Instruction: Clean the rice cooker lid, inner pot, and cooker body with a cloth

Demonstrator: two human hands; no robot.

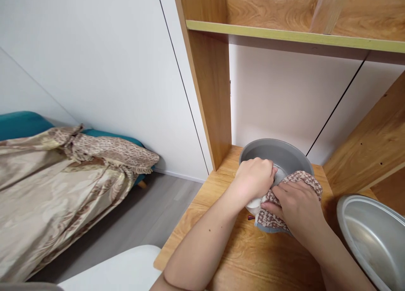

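Observation:
A round grey basin [268, 149] stands on the wooden desktop, its near side mostly covered by my hands. My left hand [255, 179] is closed at the basin's left near rim, fingers curled inward; its fingertips are partly hidden. Over the right near rim lies a brown-and-white patterned cloth [311, 181] with a bluish lower edge. My right hand [295, 202] grips this cloth and presses it against the basin. Below my left wrist shows a white surface [254, 205] that I cannot make out clearly. Beside it is a small dark red object [251, 217].
A large silver metal basin [373, 236] sits at the right. Wooden uprights [210, 84] and a shelf [284, 31] frame the desktop [249, 257]. A white chair seat [120, 267] is at the lower left. A teal sofa [25, 124] with a beige cover [63, 198] stands farther left.

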